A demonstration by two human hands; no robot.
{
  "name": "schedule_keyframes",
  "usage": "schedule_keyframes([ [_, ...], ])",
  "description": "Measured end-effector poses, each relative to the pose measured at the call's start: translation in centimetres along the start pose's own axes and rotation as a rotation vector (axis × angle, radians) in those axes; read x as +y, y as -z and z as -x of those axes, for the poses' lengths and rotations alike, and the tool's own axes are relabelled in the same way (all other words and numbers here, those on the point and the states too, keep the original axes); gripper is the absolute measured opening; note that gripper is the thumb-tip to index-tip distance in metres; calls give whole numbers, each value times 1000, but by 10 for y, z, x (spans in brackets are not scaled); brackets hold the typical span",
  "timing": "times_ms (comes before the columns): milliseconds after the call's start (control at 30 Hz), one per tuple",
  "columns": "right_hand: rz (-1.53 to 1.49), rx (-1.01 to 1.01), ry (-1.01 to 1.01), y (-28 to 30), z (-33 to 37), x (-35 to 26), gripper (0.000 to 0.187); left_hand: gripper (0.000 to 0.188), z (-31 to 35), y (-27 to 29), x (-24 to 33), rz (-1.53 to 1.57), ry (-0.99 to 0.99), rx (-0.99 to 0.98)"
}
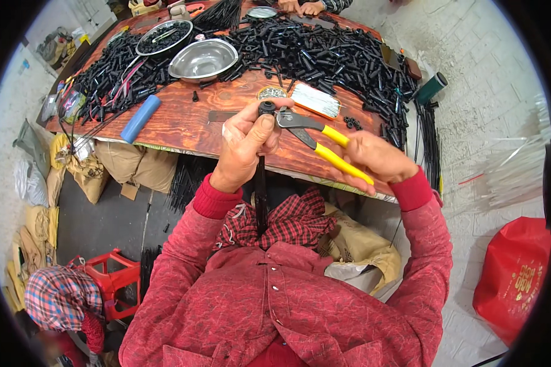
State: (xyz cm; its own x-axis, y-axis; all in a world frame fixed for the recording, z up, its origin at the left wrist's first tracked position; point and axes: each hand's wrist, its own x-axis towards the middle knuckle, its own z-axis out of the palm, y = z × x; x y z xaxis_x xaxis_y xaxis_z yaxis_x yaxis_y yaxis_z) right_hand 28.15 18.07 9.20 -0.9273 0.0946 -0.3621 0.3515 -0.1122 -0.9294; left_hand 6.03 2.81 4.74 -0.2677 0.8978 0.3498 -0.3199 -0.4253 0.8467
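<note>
My left hand (243, 142) is closed around the upper end of a long black rod (261, 196), which hangs down toward my lap. A round black fitting (267, 107) with a hole in its top sticks up between the thumb and fingers. In my right hand (373, 158) is a pair of pliers (333, 160) with yellow handles, gripped by thumb and fingers. The dark jaws point left and are at the fitting, beside my left fingertips; whether they bite on anything is too small to tell.
On the wooden table (190, 131) lie a big heap of black tubular parts (300, 52), a steel bowl (203, 58), a tray of thin silvery pieces (315, 100) and a blue roll (141, 119). Another person's hands (303, 7) rest at the far edge. A red stool (113, 278) stands lower left.
</note>
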Motion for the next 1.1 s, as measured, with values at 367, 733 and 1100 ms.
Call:
schedule_keyframes([
  [367,-47,-13,-12,-18,5,-15,55,44,6,-1,-1,16,-31,35],
  [733,547,302,92,-38,-2,-33,48,39,2,2,1,43,-13,41],
  [1100,807,229,123,-32,14,-38,52,39,2,-4,0,37,-15,10],
])
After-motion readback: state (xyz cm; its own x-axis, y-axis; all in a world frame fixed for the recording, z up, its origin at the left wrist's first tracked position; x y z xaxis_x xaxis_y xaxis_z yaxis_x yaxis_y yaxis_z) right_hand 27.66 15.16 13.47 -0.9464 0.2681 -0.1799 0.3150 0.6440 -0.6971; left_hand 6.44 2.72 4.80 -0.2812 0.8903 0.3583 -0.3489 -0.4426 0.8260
